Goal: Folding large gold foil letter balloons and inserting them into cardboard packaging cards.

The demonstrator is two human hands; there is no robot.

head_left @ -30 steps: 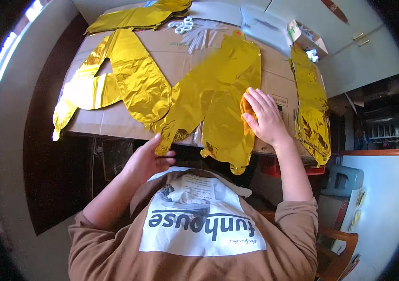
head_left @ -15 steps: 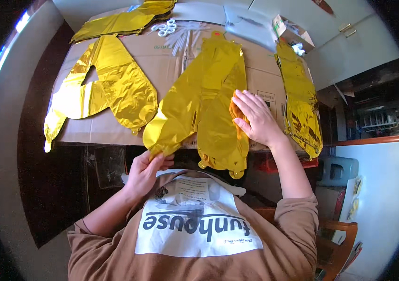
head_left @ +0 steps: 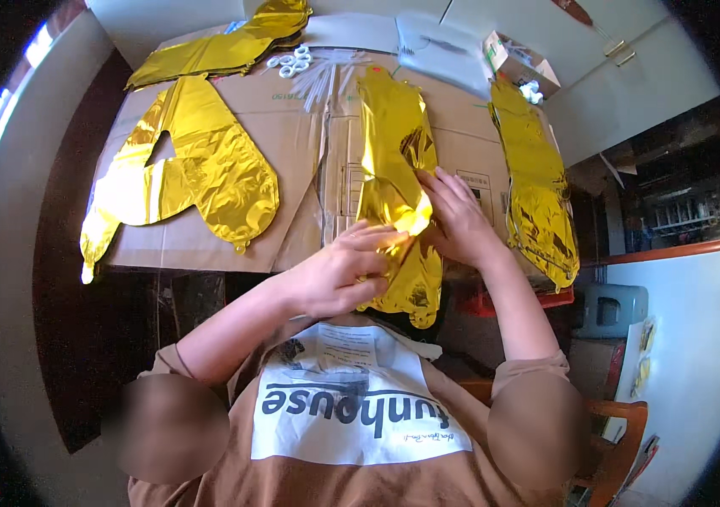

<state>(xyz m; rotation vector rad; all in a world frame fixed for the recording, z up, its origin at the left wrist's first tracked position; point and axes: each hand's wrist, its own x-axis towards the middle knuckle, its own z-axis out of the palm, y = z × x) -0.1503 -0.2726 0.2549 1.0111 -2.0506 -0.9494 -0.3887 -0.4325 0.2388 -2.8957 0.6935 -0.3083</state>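
A gold foil balloon [head_left: 394, 118], flat and uninflated, lies in the middle of the cardboard, its lower end hanging past the near edge. Its left part is folded over toward the right, creased and shiny. My left hand [head_left: 347, 266] grips this folded foil near the lower middle, fingers bent over it. On the balloon's right edge rests my right hand [head_left: 465, 220], fingers stretched out; the foil flap partly hides its thumb. To the left lies another flat gold balloon [head_left: 208, 160], shaped like a letter A.
Cardboard [head_left: 292, 135] covers the table. A folded gold balloon stack [head_left: 537, 177] lies at right, another gold stack [head_left: 216, 51] at far left. White rings [head_left: 295, 63], clear straws [head_left: 330, 80] and an open box [head_left: 520, 61] sit at the back. A blue-grey stool [head_left: 613, 311] stands at right.
My left hand has carried the balloon's left part up and over to the right, across its middle. My right hand stays at the right edge, its thumb now partly hidden.
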